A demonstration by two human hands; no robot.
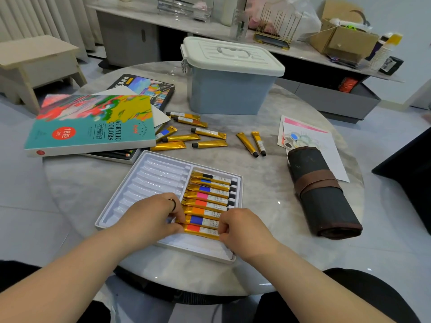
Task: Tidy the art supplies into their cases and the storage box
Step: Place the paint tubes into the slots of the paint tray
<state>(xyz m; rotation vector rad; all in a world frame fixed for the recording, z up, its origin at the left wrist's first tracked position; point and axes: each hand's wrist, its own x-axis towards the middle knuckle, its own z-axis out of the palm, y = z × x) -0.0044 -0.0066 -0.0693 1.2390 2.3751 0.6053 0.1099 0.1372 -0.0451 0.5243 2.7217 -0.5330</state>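
A white plastic tray lies at the table's near edge, its right column holding several gold paint tubes. My left hand and my right hand pinch the two ends of the nearest tube, one with a red label, low over the tray's front row. More gold tubes lie loose mid-table, with two further right. The acrylic colours box lid rests at the left. A blue storage box with a shut white lid stands at the back. A rolled dark brush case lies at the right.
A dark coloured-pencil tin lies behind the lid, and an open pencil tray peeks out under it. Painted paper sheets sit at the right under the roll. A wooden stool stands left of the round marble table.
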